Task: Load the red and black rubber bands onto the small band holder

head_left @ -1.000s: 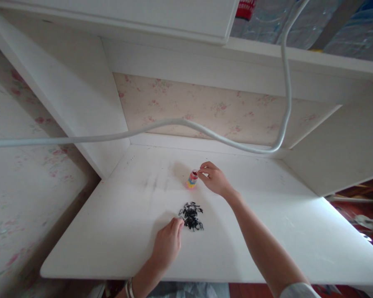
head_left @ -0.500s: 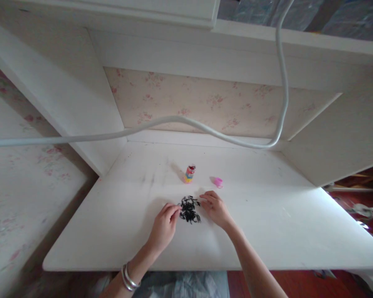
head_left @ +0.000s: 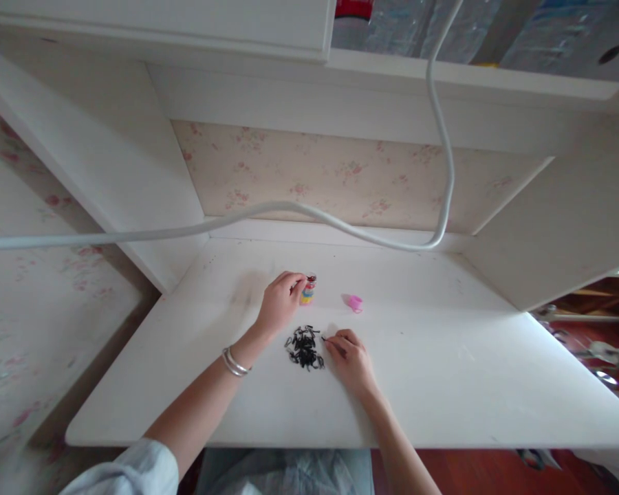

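Note:
My left hand (head_left: 281,301) is closed in a pinch at the mouth of a small clear jar (head_left: 307,294) with multicoloured contents; anything between those fingertips is too small to make out. The jar stands upright, its top uncovered and partly hidden by my fingers. In front of it lies a loose pile of small black hair elastics (head_left: 305,349). To the right of the pile, my right hand (head_left: 351,359) rests low over the table, thumb and finger pinching one black elastic (head_left: 324,337). A pink cap (head_left: 355,303) lies to the right of the jar.
The white tabletop (head_left: 433,371) sits inside a cabinet with side panels and a flowered back wall (head_left: 340,172). A thick white cable (head_left: 283,206) hangs across the view above the table. Overhead is a shelf (head_left: 474,72) with plastic-wrapped items.
My left hand has moved from the pile, away from me, up to the jar's mouth. My right hand stays beside the pile, its fingers now closed on an elastic. The view has shifted slightly.

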Available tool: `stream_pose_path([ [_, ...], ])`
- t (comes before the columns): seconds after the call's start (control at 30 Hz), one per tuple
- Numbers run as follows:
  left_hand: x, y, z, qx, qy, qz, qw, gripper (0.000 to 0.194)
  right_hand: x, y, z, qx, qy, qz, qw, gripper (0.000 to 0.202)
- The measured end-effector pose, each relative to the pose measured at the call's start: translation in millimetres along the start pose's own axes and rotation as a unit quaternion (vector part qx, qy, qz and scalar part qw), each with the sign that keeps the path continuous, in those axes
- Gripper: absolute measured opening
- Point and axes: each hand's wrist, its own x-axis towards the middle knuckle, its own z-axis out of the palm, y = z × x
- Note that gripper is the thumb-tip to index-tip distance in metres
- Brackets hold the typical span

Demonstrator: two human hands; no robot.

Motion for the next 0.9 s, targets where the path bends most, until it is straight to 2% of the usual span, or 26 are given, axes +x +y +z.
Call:
stream_pose_path([
  [0.13, 16, -4, 11.7, 0.046, 0.004, -0.008, 0.999, 0.013, -2, 0, -2, 0.011, 0.011, 0.014, 1.000, 0.027],
  [0.3, 18, -12, 21.6, 0.082, -0.012, -0.026, 0.996, 0.015, -1, -5, -3, 0.009, 0.017, 0.014, 1.000, 0.028],
  [0.43, 17, -16, 20.9, 0.090, -0.021, -0.032, 0.995, 0.018, -1, -8, -4, 0.008, 0.017, 0.020, 1.000, 0.028],
  [0.57, 15, -18, 11.8, 0.077, -0.006, -0.041, 0.996, 0.021, -1, -9, -6, 0.012, 0.022, 0.018, 1.000, 0.029],
  [0.73, -10, -15, -2.4, 0.055, 0.008, -0.046, 0.997, 0.024, -1, -4, -3, 0.005, 0.025, 0.015, 1.000, 0.029],
  [0.9, -61, -13, -5.1, 0.040, -0.068, -0.069, 0.994, 0.023, 0, -1, 0, -0.042, 0.015, -0.005, 0.999, 0.024],
])
